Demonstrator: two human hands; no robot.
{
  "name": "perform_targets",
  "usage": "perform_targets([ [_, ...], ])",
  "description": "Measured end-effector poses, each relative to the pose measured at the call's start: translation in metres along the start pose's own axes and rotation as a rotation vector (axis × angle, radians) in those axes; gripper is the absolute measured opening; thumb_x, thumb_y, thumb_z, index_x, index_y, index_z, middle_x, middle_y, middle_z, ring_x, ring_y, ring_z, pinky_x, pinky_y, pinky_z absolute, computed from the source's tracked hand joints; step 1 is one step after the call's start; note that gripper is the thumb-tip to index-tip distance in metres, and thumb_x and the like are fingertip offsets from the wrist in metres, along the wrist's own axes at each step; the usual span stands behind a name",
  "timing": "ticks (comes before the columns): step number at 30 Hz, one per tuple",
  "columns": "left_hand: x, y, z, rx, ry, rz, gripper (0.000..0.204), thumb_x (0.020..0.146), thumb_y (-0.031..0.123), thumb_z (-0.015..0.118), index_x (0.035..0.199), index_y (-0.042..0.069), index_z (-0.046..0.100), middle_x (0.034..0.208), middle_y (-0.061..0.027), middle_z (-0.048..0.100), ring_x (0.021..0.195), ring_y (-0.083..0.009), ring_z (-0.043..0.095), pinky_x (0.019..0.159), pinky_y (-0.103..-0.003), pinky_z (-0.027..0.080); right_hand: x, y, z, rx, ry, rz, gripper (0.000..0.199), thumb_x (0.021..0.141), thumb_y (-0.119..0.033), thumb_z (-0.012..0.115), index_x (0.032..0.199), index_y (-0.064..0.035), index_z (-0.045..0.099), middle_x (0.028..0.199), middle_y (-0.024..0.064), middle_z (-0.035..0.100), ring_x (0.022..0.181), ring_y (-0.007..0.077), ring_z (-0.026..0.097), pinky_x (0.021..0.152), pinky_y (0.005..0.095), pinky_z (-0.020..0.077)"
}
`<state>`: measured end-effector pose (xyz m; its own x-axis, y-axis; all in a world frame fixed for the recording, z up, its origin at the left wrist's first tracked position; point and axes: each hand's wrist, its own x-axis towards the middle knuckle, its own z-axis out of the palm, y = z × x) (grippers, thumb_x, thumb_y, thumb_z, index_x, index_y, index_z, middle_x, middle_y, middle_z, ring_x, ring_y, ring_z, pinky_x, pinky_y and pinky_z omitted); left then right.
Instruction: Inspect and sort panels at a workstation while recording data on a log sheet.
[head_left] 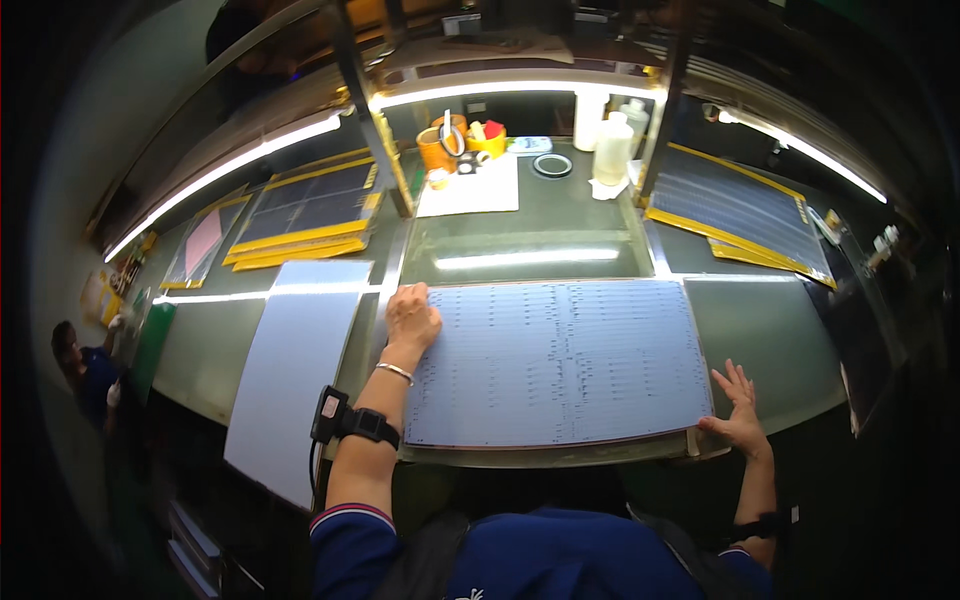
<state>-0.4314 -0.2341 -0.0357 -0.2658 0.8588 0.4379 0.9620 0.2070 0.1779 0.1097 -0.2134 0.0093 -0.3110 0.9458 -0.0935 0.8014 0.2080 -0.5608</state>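
Observation:
A large white rectangular panel with rows of small dark marks lies on the glass-topped bench in front of me. At its far left corner my left hand is closed over the edge, fingers curled. My right hand is at the near right corner, its fingers spread apart and its thumb at the panel's edge. Left of my left forearm rests a plain white panel, partly overhanging the bench's near edge.
Yellow-edged dark sheets are stacked at the left; more yellow-edged sheets lie at the right. Behind the panel are a white sheet, orange tape rolls and plastic bottles. Another person stands far left.

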Motion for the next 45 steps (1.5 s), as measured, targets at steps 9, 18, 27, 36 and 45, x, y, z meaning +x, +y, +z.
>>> perform_targets([
  [9,-0.025,-0.020,0.015,-0.016,-0.015,0.012,0.038,0.083,0.014,0.043,0.116,-0.004,0.046,0.126,-0.0219,0.045,0.119,-0.0344,0.039,0.103,-0.040,0.030,0.009,-0.007,0.007,-0.197,-0.014,-0.019,0.089,0.063,-0.050,0.074,0.136,-0.0115,0.040,0.147,0.0166,0.023,0.137,0.0348,0.016,0.110,0.0501,0.0093],
  [18,-0.016,0.012,-0.007,0.076,-0.349,-0.103,0.074,0.091,0.051,0.033,0.141,-0.001,0.020,0.150,-0.0166,0.013,0.139,-0.0262,0.009,0.113,-0.040,0.004,0.087,-0.084,0.092,-0.433,-0.280,-0.608,0.072,0.092,-0.057,0.027,0.144,-0.0078,0.016,0.150,0.0165,0.011,0.140,0.0292,0.005,0.111,0.0488,0.0033],
  [27,-0.006,0.015,-0.016,0.081,-0.327,-0.169,0.079,0.090,0.054,0.036,0.142,-0.002,0.016,0.150,-0.0175,0.011,0.139,-0.0270,0.009,0.112,-0.040,0.007,0.179,-0.025,0.051,-0.400,0.138,-0.120,0.080,0.090,-0.061,0.024,0.142,-0.0008,0.019,0.150,0.0131,0.014,0.139,0.0294,0.011,0.112,0.0483,0.0042],
  [36,-0.159,0.002,-0.059,0.052,-0.102,0.105,0.038,0.085,0.027,0.057,0.112,0.001,0.058,0.120,-0.0259,0.052,0.111,-0.0421,0.048,0.096,-0.046,0.038,0.004,-0.005,0.056,-0.112,0.231,-0.210,0.075,0.089,-0.057,0.036,0.138,-0.0009,0.029,0.146,0.0201,0.020,0.136,0.0358,0.017,0.106,0.0598,0.0056],
  [45,-0.206,0.041,-0.099,0.008,-0.142,-0.008,0.051,0.086,0.032,0.053,0.121,-0.004,0.051,0.127,-0.0247,0.047,0.120,-0.0389,0.040,0.102,-0.046,0.029,-0.028,-0.017,0.055,-0.222,0.247,-0.131,0.077,0.089,-0.061,0.028,0.138,-0.0019,0.032,0.147,0.0161,0.022,0.137,0.0326,0.015,0.109,0.0554,0.0001],
])
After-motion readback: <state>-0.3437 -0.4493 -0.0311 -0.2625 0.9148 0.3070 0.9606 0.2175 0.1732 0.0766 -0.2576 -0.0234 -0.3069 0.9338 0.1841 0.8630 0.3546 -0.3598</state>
